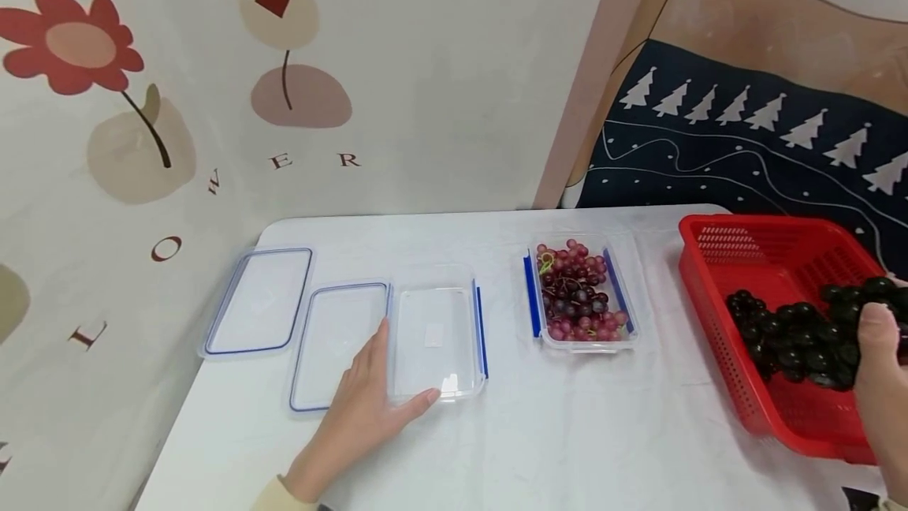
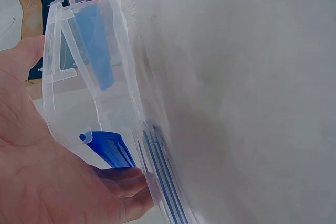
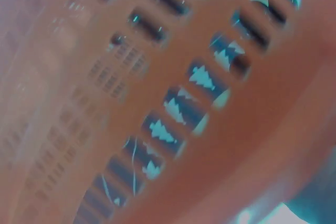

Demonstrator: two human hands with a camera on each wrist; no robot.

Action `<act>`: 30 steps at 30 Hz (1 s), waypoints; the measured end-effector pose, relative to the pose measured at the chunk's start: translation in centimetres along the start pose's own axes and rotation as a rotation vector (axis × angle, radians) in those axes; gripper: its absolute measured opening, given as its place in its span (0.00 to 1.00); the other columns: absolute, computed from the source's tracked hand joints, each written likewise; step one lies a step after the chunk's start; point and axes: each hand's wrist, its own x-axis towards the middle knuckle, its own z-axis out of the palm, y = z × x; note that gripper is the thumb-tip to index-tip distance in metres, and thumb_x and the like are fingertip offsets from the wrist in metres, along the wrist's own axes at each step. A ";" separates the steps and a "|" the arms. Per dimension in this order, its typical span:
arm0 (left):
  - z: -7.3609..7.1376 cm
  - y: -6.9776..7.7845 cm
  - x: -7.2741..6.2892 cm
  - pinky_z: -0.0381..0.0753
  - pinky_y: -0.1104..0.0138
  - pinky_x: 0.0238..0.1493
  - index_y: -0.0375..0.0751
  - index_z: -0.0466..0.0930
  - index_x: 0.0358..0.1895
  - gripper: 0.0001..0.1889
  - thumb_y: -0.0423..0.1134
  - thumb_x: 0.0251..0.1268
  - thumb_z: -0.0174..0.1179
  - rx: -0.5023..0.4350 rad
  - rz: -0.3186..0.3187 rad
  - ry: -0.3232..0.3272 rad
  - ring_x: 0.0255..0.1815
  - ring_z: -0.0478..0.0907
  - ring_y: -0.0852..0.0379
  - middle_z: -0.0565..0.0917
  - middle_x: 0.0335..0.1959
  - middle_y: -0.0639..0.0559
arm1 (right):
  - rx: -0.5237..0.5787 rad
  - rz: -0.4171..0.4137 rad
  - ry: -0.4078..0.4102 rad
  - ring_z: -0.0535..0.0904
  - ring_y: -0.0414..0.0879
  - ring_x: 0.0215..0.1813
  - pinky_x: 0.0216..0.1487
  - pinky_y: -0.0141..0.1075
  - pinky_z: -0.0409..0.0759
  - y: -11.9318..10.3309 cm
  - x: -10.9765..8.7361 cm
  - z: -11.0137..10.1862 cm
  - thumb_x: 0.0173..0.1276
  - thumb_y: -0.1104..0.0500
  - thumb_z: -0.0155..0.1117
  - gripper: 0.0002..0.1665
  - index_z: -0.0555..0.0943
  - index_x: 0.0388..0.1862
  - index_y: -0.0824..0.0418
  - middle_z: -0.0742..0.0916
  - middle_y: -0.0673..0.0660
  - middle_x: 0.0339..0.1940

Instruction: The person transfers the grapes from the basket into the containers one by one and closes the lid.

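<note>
My left hand (image 1: 369,393) rests at the left near corner of a clear plastic food container (image 1: 433,365), thumb stretched along its near side. In the left wrist view, the fingers lie beside the container's blue latch (image 2: 111,149). On the right, my right hand (image 1: 880,361) holds a bunch of dark grapes (image 1: 794,337) in a red plastic basket (image 1: 738,369); its fingers are mostly out of frame. The right wrist view is filled by the blurred slotted basket wall (image 3: 252,124), with dark grapes (image 3: 149,27) behind it.
A second clear container (image 1: 589,345) holds red and dark grapes (image 1: 578,290), between the first container and the basket. Two clear lids with blue seals lie left: one lid (image 1: 258,302) farther out, another lid (image 1: 340,345) beside the container. A patterned cloth (image 1: 440,85) hangs behind the white table (image 1: 589,432).
</note>
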 end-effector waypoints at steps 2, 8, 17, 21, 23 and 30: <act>0.0 0.1 0.1 0.59 0.31 0.76 0.38 0.39 0.91 0.69 0.73 0.63 0.71 -0.001 -0.005 -0.002 0.84 0.56 0.28 0.55 0.86 0.29 | 0.052 -0.010 0.015 0.71 0.30 0.68 0.75 0.27 0.61 -0.5 -0.2 0.4 0.90 0.51 0.54 0.28 0.71 0.85 0.42 0.80 0.52 0.77; -0.1 0.3 0.2 0.59 0.30 0.76 0.38 0.39 0.91 0.69 0.74 0.62 0.71 -0.011 -0.011 -0.005 0.84 0.57 0.28 0.55 0.86 0.29 | 0.386 -0.204 0.018 0.76 0.30 0.51 0.58 0.22 0.72 -2.3 -0.6 1.9 0.83 0.58 0.62 0.25 0.80 0.74 0.64 0.82 0.36 0.59; -0.2 0.6 0.0 0.59 0.31 0.77 0.36 0.39 0.90 0.69 0.72 0.62 0.72 -0.013 -0.004 -0.012 0.84 0.57 0.28 0.57 0.86 0.29 | 0.638 -0.374 -0.040 0.81 0.35 0.45 0.48 0.18 0.76 -6.8 -1.8 4.3 0.79 0.64 0.65 0.25 0.78 0.65 0.84 0.87 0.48 0.56; -0.3 0.6 0.0 0.58 0.31 0.77 0.37 0.40 0.90 0.69 0.72 0.62 0.72 -0.017 -0.003 -0.006 0.84 0.57 0.28 0.57 0.86 0.29 | 0.685 -0.459 -0.100 0.83 0.39 0.52 0.54 0.21 0.78 -8.5 -2.2 5.3 0.79 0.64 0.66 0.26 0.77 0.66 0.84 0.87 0.57 0.60; -0.3 0.6 -0.1 0.58 0.32 0.77 0.37 0.40 0.90 0.69 0.73 0.62 0.72 -0.015 -0.006 -0.005 0.84 0.57 0.28 0.57 0.86 0.30 | 0.712 -0.520 -0.119 0.82 0.41 0.55 0.56 0.22 0.78 -9.4 -2.3 5.8 0.80 0.62 0.67 0.27 0.77 0.64 0.85 0.86 0.62 0.61; -0.6 0.6 -0.4 0.58 0.32 0.77 0.37 0.39 0.90 0.69 0.73 0.62 0.72 -0.014 -0.014 -0.005 0.84 0.57 0.29 0.57 0.86 0.30 | 0.757 -0.688 -0.239 0.80 0.44 0.62 0.60 0.24 0.78 -12.4 -2.7 8.0 0.84 0.47 0.67 0.38 0.76 0.62 0.87 0.83 0.76 0.59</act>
